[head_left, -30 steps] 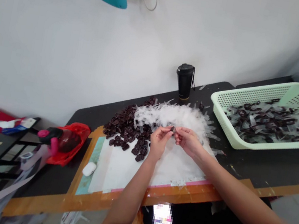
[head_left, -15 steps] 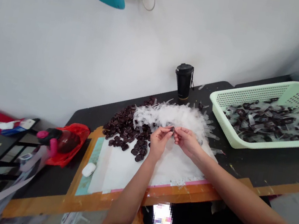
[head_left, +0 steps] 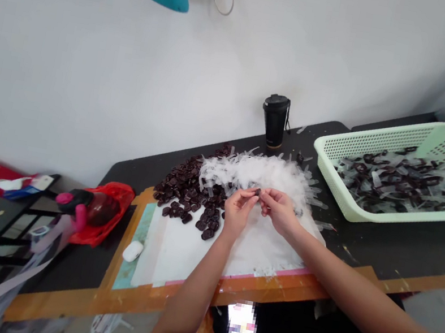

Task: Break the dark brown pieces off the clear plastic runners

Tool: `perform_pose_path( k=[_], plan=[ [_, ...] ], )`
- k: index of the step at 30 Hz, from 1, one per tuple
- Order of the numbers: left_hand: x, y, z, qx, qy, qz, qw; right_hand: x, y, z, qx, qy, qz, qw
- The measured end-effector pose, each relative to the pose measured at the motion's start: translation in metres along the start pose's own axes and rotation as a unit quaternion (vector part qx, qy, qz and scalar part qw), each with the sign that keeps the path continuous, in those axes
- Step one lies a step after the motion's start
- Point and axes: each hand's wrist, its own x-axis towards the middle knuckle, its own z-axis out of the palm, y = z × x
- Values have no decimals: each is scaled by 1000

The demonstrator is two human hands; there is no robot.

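Both hands meet over the white sheet (head_left: 173, 261). A small dark brown piece (head_left: 258, 192) is pinched between the fingertips of my left hand (head_left: 239, 207) and my right hand (head_left: 278, 205). Whether a clear strip is also in the fingers is too small to tell. Left of the hands lies a heap of dark brown square pieces (head_left: 189, 183), some scattered toward me. Just beyond the hands is a pile of translucent whitish strips (head_left: 256, 169), with several strips spread at its right edge.
At the right stands a pale green basket (head_left: 352, 213) holding dark pieces with clear strips. A black lidded cup (head_left: 274, 123) is near the wall. A white case (head_left: 132, 251) lies at the sheet's left, and a bottle (head_left: 100, 209) rests on a red bag (head_left: 125, 195).
My hands stay almost in the same place, fingers still pinching the small dark piece. The right fingers have shifted slightly around it. The camera view has moved a little.
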Motion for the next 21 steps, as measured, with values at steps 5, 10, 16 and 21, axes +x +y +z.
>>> perform_pose_path(
  k=[5, 10, 16, 21],
  plan=[
    [0, 0, -1, 0, -7, 1, 1000, 0, 1, 0, -3, -10, 6, 1000],
    [0, 4, -6, 59, -9, 15, 998, -1, -1, 0, -89, -15, -59, 994],
    [4, 6, -10, 97, 1, 8, 995, -1, -1, -3, -233, 0, -148, 961],
    [4, 11, -8, 117, -3, 21, 993, 0, -4, -10, -290, -67, -196, 935]
  ],
)
